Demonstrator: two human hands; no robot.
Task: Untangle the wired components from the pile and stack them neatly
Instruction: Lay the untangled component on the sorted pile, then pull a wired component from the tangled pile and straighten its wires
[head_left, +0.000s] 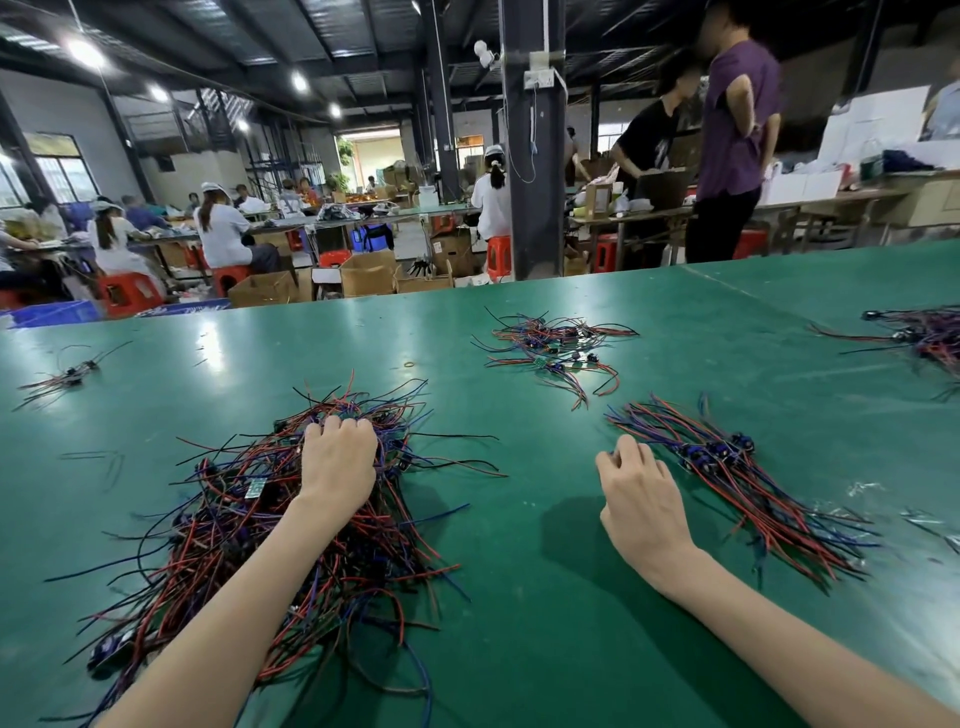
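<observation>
text: none legible | labels: none | boxes, walls: unreadable at this size

Green table (519, 623) bears wire piles (234, 530), perhaps plastic (865, 488).

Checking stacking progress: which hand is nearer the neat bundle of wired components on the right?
Right. The right hand sits just left of the bundle; the left hand digs into the tangled pile.

The left hand's (337, 462) fingertips were buried in the tangled wire pile (291, 525), hiding its grip. The right hand's (639, 499) fingertips curled out of sight under its palm. The frame's right edge cut off a further wire bundle (930, 338).
</observation>
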